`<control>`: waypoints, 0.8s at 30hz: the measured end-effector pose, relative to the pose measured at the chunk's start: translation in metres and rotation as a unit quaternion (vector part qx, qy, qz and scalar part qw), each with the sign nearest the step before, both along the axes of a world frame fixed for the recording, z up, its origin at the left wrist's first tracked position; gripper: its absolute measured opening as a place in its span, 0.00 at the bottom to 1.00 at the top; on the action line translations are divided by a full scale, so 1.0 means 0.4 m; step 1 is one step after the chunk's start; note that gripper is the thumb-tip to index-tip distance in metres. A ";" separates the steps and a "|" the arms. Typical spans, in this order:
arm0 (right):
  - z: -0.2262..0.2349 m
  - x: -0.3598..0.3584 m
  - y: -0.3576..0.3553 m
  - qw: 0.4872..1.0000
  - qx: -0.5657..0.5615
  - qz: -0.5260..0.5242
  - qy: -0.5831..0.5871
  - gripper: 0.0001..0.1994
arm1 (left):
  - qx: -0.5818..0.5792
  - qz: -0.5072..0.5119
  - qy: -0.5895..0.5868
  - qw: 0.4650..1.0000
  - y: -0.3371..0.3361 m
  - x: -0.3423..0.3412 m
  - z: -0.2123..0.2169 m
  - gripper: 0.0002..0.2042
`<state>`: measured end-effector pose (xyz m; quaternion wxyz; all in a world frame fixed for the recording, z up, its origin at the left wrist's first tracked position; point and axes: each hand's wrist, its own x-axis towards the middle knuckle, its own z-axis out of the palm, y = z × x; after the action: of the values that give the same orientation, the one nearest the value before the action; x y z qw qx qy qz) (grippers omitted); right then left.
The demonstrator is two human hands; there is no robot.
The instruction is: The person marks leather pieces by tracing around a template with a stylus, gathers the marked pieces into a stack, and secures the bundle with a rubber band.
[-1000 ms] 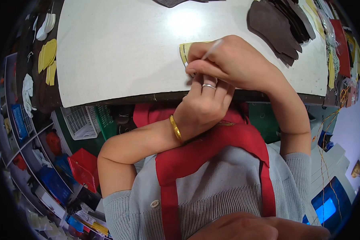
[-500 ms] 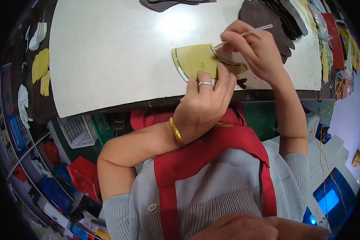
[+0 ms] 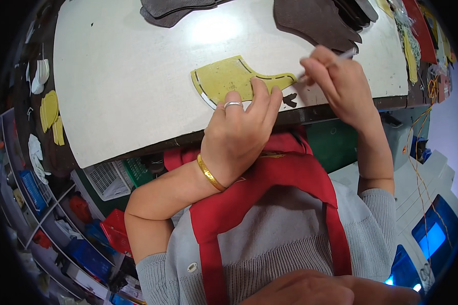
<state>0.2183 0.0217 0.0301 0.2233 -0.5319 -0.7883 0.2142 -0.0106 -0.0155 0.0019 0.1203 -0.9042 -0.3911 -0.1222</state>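
A yellow pattern template (image 3: 216, 79) with dark slots along its edges lies on the white tabletop. Its narrow end points right, and a white strip shows at its lower left edge. My left hand (image 3: 239, 122), wearing a ring and a gold bangle, presses the template's near edge with its fingers stretched out and apart. My right hand (image 3: 341, 86) is closed round a thin, whitish pen (image 3: 348, 54), beside the template's narrow tip. The pen's point is blurred, so contact is unclear. A small dark scrap (image 3: 290, 99) lies between my hands, just below the narrow end.
Dark brown leather pieces (image 3: 310, 23) are stacked at the far right, more leather pieces (image 3: 170, 12) at the far middle. Left of the white board (image 3: 112, 101) lie yellow templates (image 3: 49, 110), white plastic spoons (image 3: 40, 76) and a white glove (image 3: 37, 155). Wires (image 3: 417, 173) hang at right.
My right hand has moved the pen along the template's edge to its narrow right tip, uncovering that end. The view has shifted, and the left hand still presses the template.
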 end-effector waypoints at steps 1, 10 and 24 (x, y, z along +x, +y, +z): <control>0.006 -0.009 0.014 0.997 -0.027 0.000 0.069 0.12 | 0.007 0.004 -0.011 1.000 0.002 0.000 0.000 0.18; 0.007 -0.080 0.039 0.988 0.010 0.081 -0.130 0.10 | 0.005 -0.053 -0.116 0.992 0.059 -0.030 0.003 0.06; 0.015 0.152 0.057 0.947 0.038 -0.234 0.219 0.11 | -0.001 -0.019 -0.061 0.998 0.274 -0.169 0.007 0.12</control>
<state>0.2792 0.0444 0.0360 0.4541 -0.6324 -0.5811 0.2371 -0.0784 0.0942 0.0048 0.0934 -0.9026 -0.3801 -0.1790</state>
